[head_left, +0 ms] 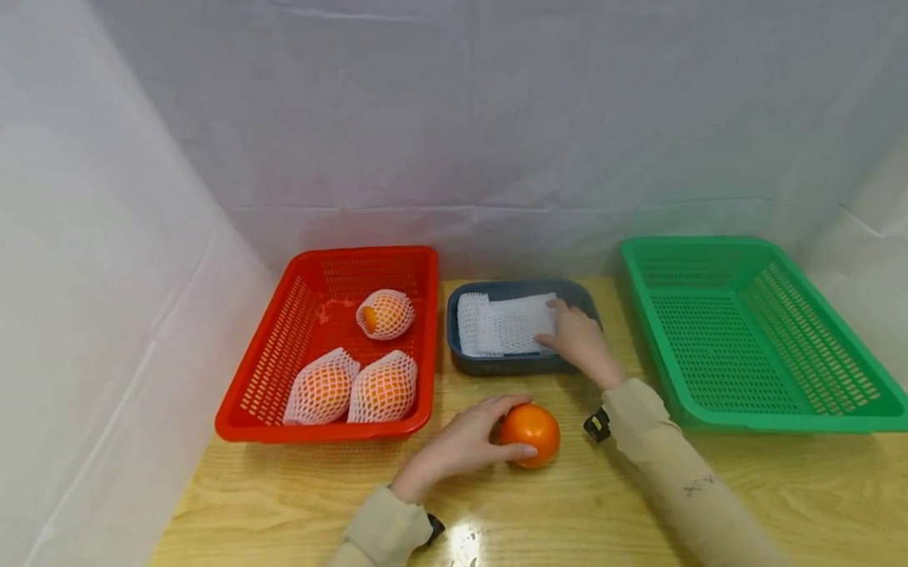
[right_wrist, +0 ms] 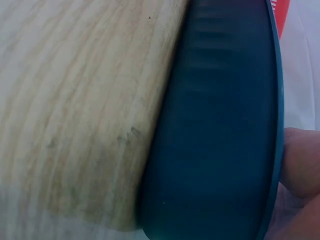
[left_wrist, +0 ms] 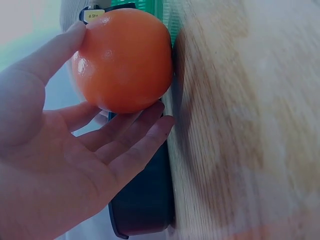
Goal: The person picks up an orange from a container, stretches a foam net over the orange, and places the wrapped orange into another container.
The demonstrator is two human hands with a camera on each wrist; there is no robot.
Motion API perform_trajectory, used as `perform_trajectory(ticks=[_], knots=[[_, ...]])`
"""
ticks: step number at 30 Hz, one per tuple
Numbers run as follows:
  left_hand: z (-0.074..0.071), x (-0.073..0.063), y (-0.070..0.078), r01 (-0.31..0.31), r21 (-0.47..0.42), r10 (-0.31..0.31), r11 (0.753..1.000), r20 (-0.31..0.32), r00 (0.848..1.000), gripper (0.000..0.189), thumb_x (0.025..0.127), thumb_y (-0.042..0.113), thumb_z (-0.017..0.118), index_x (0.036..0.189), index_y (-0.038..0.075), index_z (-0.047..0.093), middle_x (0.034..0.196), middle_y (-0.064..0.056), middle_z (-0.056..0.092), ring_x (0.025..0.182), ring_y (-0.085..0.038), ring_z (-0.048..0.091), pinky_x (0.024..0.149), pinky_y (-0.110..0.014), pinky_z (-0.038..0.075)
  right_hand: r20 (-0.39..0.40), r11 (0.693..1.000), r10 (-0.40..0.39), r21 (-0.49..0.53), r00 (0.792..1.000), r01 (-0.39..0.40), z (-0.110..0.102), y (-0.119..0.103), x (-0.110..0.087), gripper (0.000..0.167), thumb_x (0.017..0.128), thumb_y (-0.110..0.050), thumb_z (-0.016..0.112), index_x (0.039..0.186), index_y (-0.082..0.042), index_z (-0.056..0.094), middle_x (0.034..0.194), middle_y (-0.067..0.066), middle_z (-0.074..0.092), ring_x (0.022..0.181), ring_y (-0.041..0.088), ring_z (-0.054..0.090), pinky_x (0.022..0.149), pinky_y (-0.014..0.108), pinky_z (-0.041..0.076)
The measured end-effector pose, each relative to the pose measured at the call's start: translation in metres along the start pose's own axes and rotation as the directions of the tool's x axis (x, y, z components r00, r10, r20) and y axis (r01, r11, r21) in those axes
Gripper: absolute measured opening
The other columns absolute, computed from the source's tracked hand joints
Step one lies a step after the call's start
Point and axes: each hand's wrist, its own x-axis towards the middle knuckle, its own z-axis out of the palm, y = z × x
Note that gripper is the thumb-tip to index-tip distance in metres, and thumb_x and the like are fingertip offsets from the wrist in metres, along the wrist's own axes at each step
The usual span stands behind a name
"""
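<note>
On the table a glossy orange [head_left: 530, 435] sits near the middle, with no net on it. My left hand [head_left: 474, 441] holds it from the left, thumb on the near side and fingers round the far side. The left wrist view shows the thumb and fingertips touching the orange [left_wrist: 125, 60]. My right hand [head_left: 579, 337] reaches into a dark blue bin [head_left: 517, 365], its thumb and forefinger apart at the right end of white foam net sleeves [head_left: 511, 325]. In the right wrist view the bin wall [right_wrist: 215, 120] hides most of that hand's fingers.
To the left stands a red basket [head_left: 324, 431] with several net-covered oranges [head_left: 382, 388] in it. A green basket [head_left: 789, 424] stands to the right of the bin. White sheeting [head_left: 448, 108] hangs behind and at both sides of the wooden table [head_left: 282, 523].
</note>
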Motion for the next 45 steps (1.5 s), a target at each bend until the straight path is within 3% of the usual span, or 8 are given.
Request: perform_trajectory(ticks=[8, 13, 20, 30, 37, 42, 43, 45], knots=[[0.001, 0.000, 0.002, 0.000, 0.010, 0.000, 1.000, -0.002, 1.000, 0.071, 0.091, 0.046, 0.074, 0.151, 0.016, 0.048, 0.152, -0.004, 0.050, 0.138, -0.023, 0.049, 0.113, -0.047, 0.039, -0.086, 0.997, 0.001, 0.076, 0.996, 0.005, 0.002, 0.006, 0.005, 0.042, 0.089, -0.011, 0.073, 0.125, 0.008, 0.064, 0.092, 0.020, 0.073, 0.080, 0.034, 0.067, 0.079, 0.049, 0.054], [0.001, 0.000, 0.002, 0.004, 0.008, -0.004, 1.000, 0.003, 1.000, 0.072, 0.092, 0.046, 0.073, 0.152, 0.016, 0.047, 0.153, -0.004, 0.049, 0.138, -0.023, 0.048, 0.114, -0.046, 0.038, -0.136, 0.977, -0.003, 0.212, 0.991, 0.032, -0.002, 0.007, 0.002, 0.029, 0.091, -0.009, 0.069, 0.116, 0.007, 0.071, 0.099, 0.021, 0.073, 0.082, 0.030, 0.065, 0.076, 0.044, 0.054], [0.002, 0.001, 0.002, 0.009, 0.007, -0.009, 1.000, 0.011, 1.000, 0.073, 0.093, 0.047, 0.071, 0.154, 0.016, 0.044, 0.154, -0.006, 0.047, 0.139, -0.025, 0.047, 0.114, -0.047, 0.038, -0.260, 0.921, -0.003, 0.375, 0.966, 0.103, -0.011, 0.007, -0.012, 0.032, 0.092, -0.005, 0.069, 0.121, 0.007, 0.069, 0.108, 0.026, 0.069, 0.092, 0.035, 0.063, 0.076, 0.040, 0.052], [0.002, 0.000, 0.000, 0.025, -0.054, -0.025, 0.998, 0.000, 1.000, 0.071, 0.096, 0.051, 0.066, 0.154, 0.015, 0.044, 0.154, -0.006, 0.048, 0.139, -0.025, 0.047, 0.114, -0.048, 0.038, -0.356, 0.899, -0.014, 0.404, 0.935, 0.167, -0.028, -0.001, -0.039, 0.030, 0.094, -0.010, 0.072, 0.122, -0.001, 0.071, 0.099, 0.021, 0.068, 0.084, 0.031, 0.065, 0.071, 0.032, 0.051], [-0.003, 0.003, 0.002, 0.003, -0.220, -0.032, 0.976, -0.132, 0.991, 0.052, 0.104, 0.040, 0.057, 0.148, 0.012, 0.051, 0.146, -0.008, 0.054, 0.127, -0.028, 0.059, 0.106, -0.044, 0.047, -0.312, 0.840, -0.043, 0.503, 0.949, 0.204, -0.038, -0.009, -0.059, 0.032, 0.096, -0.011, 0.070, 0.126, -0.001, 0.068, 0.103, 0.019, 0.064, 0.086, 0.030, 0.067, 0.070, 0.019, 0.050], [-0.006, 0.005, 0.003, -0.034, -0.232, -0.012, 0.972, -0.196, 0.981, 0.040, 0.106, 0.030, 0.055, 0.140, 0.010, 0.058, 0.140, -0.008, 0.059, 0.125, -0.025, 0.059, 0.105, -0.043, 0.048, -0.283, 0.816, -0.032, 0.546, 0.958, 0.189, -0.041, -0.012, -0.069, 0.033, 0.097, -0.014, 0.070, 0.127, -0.001, 0.069, 0.105, 0.019, 0.064, 0.085, 0.021, 0.066, 0.072, 0.017, 0.050], [-0.006, 0.006, 0.003, -0.049, -0.221, 0.000, 0.974, -0.214, 0.977, 0.037, 0.106, 0.027, 0.055, 0.138, 0.009, 0.060, 0.138, -0.009, 0.061, 0.126, -0.025, 0.058, 0.106, -0.044, 0.047, -0.265, 0.804, -0.028, 0.567, 0.964, 0.179, -0.042, -0.012, -0.071, 0.034, 0.097, -0.015, 0.070, 0.128, -0.001, 0.068, 0.107, 0.020, 0.065, 0.084, 0.018, 0.066, 0.072, 0.017, 0.050], [-0.007, 0.009, 0.004, -0.079, -0.202, 0.025, 0.976, -0.257, 0.966, 0.032, 0.106, 0.019, 0.054, 0.134, 0.007, 0.062, 0.134, -0.009, 0.063, 0.126, -0.025, 0.057, 0.107, -0.045, 0.045, -0.199, 0.746, -0.019, 0.649, 0.980, 0.146, -0.042, -0.013, -0.074, 0.037, 0.098, -0.017, 0.069, 0.131, -0.001, 0.066, 0.116, 0.021, 0.065, 0.088, 0.013, 0.065, 0.075, 0.018, 0.053]])
